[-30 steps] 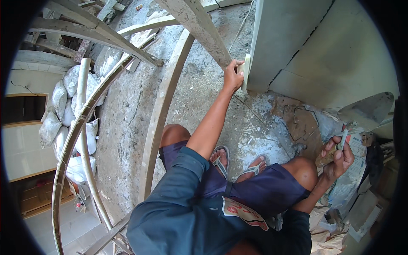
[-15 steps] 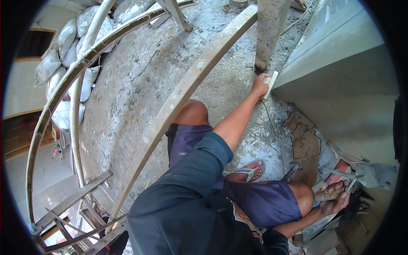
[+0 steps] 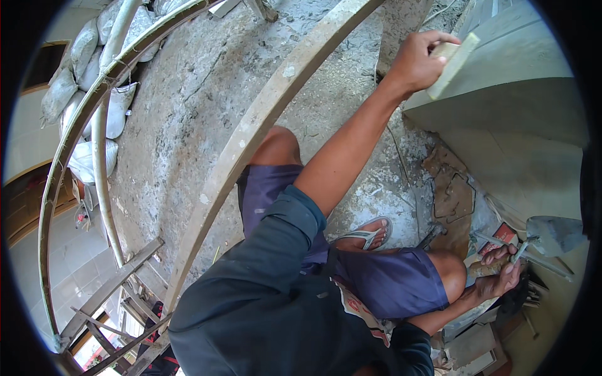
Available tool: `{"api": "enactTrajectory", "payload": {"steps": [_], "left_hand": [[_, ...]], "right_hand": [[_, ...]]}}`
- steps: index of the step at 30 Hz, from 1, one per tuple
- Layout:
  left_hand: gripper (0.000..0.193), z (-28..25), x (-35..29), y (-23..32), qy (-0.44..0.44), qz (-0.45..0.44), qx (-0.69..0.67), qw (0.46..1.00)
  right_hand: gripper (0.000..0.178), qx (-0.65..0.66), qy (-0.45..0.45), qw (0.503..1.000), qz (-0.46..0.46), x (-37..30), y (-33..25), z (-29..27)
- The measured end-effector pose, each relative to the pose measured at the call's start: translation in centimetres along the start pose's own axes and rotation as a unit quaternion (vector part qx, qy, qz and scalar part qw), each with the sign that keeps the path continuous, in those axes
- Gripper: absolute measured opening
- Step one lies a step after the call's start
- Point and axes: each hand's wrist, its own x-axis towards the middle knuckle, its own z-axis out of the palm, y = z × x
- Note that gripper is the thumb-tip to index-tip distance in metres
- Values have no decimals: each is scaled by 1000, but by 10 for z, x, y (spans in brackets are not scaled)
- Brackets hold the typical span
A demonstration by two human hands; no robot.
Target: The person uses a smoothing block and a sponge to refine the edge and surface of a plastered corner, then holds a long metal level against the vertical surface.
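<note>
My left hand (image 3: 421, 61) reaches out at the upper right, its fingers closed round a pale yellow hand float (image 3: 456, 65) with a flat face. The float is tilted beside the edge of a smooth grey plastered surface (image 3: 508, 59); whether it touches, I cannot tell. Low on the right, by my knee, my right hand (image 3: 498, 282) is closed round the handle of a trowel (image 3: 557, 235). Its grey blade points away toward the wall, and the fingers hide part of the handle.
A long curved wooden strip (image 3: 241, 144) crosses in front of me. Further left stand another curved frame (image 3: 69, 147), a pole (image 3: 100, 163) and stacked white sacks (image 3: 59, 97). Brown cardboard (image 3: 453, 194) and a dark metal tool (image 3: 433, 235) lie near my sandalled foot (image 3: 370, 235).
My left hand has risen with the float, up and to the right from low by the plaster's edge. My right hand has barely moved with the trowel.
</note>
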Motion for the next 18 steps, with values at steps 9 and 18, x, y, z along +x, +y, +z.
{"api": "enactTrajectory", "payload": {"steps": [9, 18], "left_hand": [[33, -56, -39, -223, 142, -232, 262, 926], [44, -11, -1, -80, -31, -122, 19, 992]], "right_hand": [[46, 3, 11, 999, 31, -14, -9, -3], [45, -15, 6, 1000, 24, -9, -7, -4]]}}
